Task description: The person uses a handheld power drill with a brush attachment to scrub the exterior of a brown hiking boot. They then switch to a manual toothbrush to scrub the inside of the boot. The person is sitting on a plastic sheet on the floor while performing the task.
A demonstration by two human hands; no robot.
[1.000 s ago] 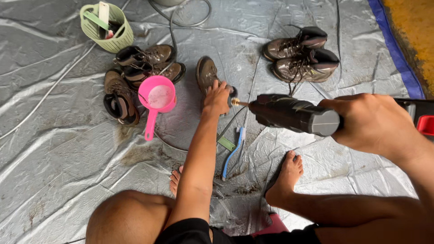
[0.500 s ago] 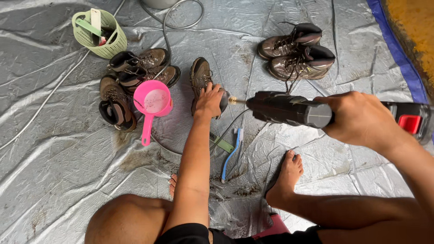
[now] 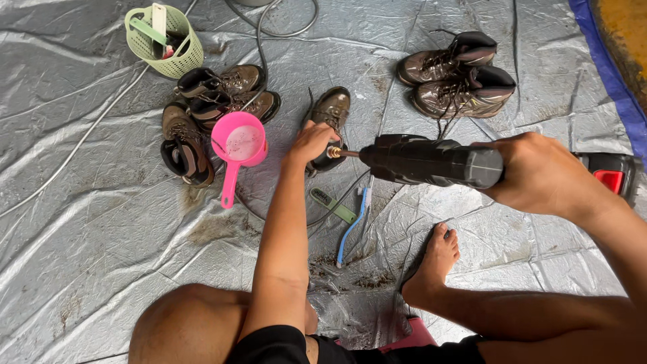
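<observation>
Nozzle tip now sits closer to the boot than a second ago. Your left hand clamps that boot down; your right hand grips the black spray gun.

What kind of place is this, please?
Probably a makeshift shoe-washing spot on the ground: a grey tarp covers it, muddy boots lie around, and a pink scoop and brush sit nearby.

Left hand grips 1 brown boot. Right hand holds black spray gun, its brass nozzle just beside the left fingers. Pink scoop lies left of that grip.
</observation>
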